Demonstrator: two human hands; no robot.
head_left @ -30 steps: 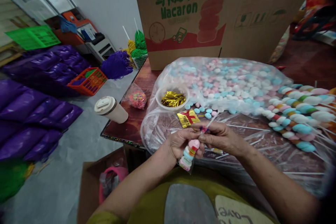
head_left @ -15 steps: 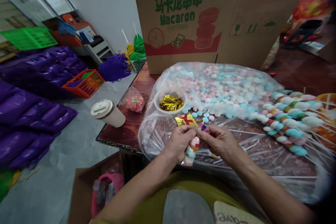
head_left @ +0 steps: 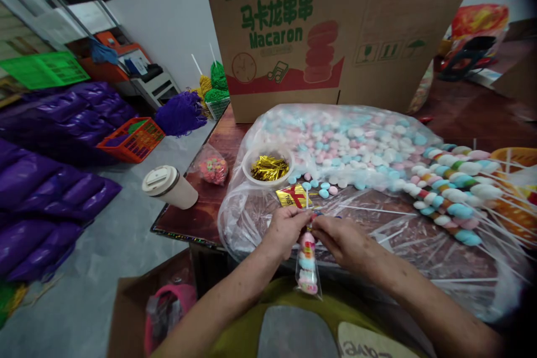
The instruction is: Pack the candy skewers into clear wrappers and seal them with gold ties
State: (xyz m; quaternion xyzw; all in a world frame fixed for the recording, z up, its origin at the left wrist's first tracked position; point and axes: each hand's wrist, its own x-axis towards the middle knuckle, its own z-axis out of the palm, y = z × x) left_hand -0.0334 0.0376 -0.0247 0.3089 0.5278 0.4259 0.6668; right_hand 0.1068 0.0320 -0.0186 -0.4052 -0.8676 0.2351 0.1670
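In the head view, a marshmallow skewer (head_left: 308, 264) in a clear bag hangs wide end down, close to my body, its stick pointing away from me. My left hand (head_left: 286, 230) is closed around the gathered neck of the bag. Beside it, my right hand (head_left: 343, 238) pinches the same neck, where a bit of gold shows between the fingers; the fingertips partly hide it. Just beyond the hands lies a gold card (head_left: 292, 196) with a red mark. A white bowl (head_left: 247, 168) holding gold twist ties (head_left: 269, 169) stands behind that.
A large plastic bag (head_left: 361, 140) of pastel marshmallows spreads over the table, with several marshmallow skewers (head_left: 455, 193) piled at right. Behind stands a cardboard box (head_left: 277, 67). A lidded cup (head_left: 174, 190) and a small bag of colourful candies (head_left: 213, 170) are near the left edge.
The bagged skewer has swung from a slant to hanging nearly straight toward me, and more of it shows. My hands have shifted slightly at its neck, and the view has tilted a little.
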